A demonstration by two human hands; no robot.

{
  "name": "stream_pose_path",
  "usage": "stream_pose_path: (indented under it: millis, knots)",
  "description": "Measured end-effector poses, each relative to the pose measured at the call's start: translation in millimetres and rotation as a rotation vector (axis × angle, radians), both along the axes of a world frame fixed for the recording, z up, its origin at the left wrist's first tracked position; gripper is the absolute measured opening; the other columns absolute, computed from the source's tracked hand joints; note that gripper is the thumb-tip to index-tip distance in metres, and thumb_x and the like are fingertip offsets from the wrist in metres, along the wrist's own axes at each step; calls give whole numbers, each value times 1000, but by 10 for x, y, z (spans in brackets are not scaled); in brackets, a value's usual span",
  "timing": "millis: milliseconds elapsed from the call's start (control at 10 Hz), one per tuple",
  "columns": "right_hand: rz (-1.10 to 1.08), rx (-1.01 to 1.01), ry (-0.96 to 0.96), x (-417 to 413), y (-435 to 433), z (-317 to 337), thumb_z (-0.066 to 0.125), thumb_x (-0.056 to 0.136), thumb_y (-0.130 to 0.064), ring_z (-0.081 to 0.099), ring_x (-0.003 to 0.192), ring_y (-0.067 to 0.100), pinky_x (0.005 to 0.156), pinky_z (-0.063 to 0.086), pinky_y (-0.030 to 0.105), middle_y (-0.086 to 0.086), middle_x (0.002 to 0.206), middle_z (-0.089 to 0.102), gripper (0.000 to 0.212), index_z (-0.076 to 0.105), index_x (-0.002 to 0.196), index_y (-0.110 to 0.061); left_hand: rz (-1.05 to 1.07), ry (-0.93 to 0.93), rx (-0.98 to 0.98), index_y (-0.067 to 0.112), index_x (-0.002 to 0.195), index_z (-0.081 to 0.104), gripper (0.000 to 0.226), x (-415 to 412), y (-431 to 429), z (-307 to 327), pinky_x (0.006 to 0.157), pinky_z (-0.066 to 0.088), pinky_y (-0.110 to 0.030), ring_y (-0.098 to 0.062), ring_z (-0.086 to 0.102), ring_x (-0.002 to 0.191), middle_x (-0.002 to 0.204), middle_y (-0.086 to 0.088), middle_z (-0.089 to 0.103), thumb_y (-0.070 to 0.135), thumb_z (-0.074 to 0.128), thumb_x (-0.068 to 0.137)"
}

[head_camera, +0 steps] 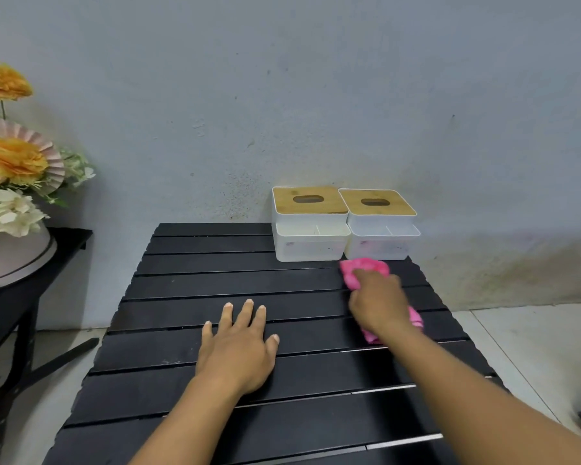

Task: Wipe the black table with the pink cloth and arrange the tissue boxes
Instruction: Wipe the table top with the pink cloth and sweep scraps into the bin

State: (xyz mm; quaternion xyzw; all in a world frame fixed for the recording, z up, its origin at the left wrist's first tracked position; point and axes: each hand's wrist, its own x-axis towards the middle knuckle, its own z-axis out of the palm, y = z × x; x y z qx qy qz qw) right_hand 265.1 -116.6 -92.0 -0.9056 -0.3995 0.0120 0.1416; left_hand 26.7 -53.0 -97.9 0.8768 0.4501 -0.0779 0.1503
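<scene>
Right hand [378, 302] fingers are curling around the pink cloth [366, 268], pressing it on the black table [198, 286] just before the tissue boxes [311, 224]. Left hand [239, 347] is lying flat, fingers spread. Wiping looks underway; boxes already side by side at the grey wall [282, 95], flowers [14, 159] left.

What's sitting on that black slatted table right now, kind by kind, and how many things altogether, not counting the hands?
Tissue boxes, white with wooden lids: 2, one beside the other at the far edge of the black table
Pink cloth: 1, under the right hand
Total: 3
</scene>
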Motion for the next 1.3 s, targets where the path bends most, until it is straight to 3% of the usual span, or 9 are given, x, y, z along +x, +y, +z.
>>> stream_pose_path:
  millis: [200, 500, 600, 700, 900, 1000, 1100, 1200, 1300]
  knots:
    - [466, -11, -128, -600, 129, -115, 43, 91, -24, 44, 106, 30, 90, 42, 38, -5, 142, 49, 48, 45, 138, -35, 2, -6, 13, 30, 157, 0, 64, 3, -10, -11, 121, 4, -50, -23, -12, 151, 164, 10, -10, 55, 18, 100]
    - [-173, 20, 27, 362, -301, 6, 46, 83, -8, 43, 118, 38, 94, 43, 44, 11, 138, 52, 63, 46, 141, -33, -1, -26, 9, 31, 157, 1, 64, -24, -10, -12, 122, 2, -49, -22, -13, 151, 164, 10, -9, 55, 17, 100]
    - [-144, 19, 10, 192, -252, 16, 48, 83, -9, 46, 110, 38, 92, 43, 41, 13, 132, 54, 57, 51, 136, -29, -8, -22, 4, 30, 157, 1, 63, -17, -6, -4, 121, 2, -50, -23, -12, 151, 165, 9, -8, 54, 18, 101]
    - [133, 70, -31, -344, -301, -22, 47, 84, -10, 50, 94, 35, 81, 47, 38, 7, 118, 60, 46, 59, 124, -30, -11, -24, 3, 29, 157, 3, 63, -17, 6, 2, 121, 3, -50, -23, -11, 151, 165, 9, -7, 54, 19, 101]
    - [661, 119, -117, -881, -806, -238, 49, 77, -17, 45, 78, 23, 69, 50, 39, -13, 129, 57, 51, 55, 125, -34, -12, -18, 20, 29, 157, 2, 63, -31, -13, -21, 121, 3, -50, -23, -11, 151, 165, 8, -7, 53, 17, 101]
    - [485, 111, -154, -507, -757, -219, 48, 77, -17, 50, 79, 27, 71, 52, 39, -7, 124, 62, 51, 58, 124, -36, -6, -34, 17, 30, 157, 2, 64, -46, -20, -13, 122, 3, -49, -23, -11, 151, 165, 9, -6, 56, 17, 100]
    - [37, 49, -33, 71, -727, -145, 44, 80, -17, 53, 91, 36, 74, 46, 36, 13, 112, 60, 54, 50, 127, -43, -8, -35, 11, 31, 157, 2, 64, -53, -20, -9, 122, 2, -49, -22, -12, 151, 165, 9, -7, 57, 17, 100]
    - [-190, -23, -37, 344, -767, -73, 45, 80, -9, 46, 107, 37, 84, 44, 40, 12, 126, 56, 58, 52, 132, -33, -5, -34, 14, 31, 157, 2, 64, -48, -15, -17, 122, 2, -49, -22, -12, 151, 165, 9, -7, 57, 17, 100]
    - [-154, -20, -104, 166, -638, -103, 50, 77, -9, 44, 101, 35, 81, 40, 39, 9, 127, 56, 49, 56, 123, -25, -6, -20, 7, 31, 157, 1, 64, -24, -10, -34, 122, 2, -50, -23, -12, 151, 164, 9, -8, 56, 17, 100]
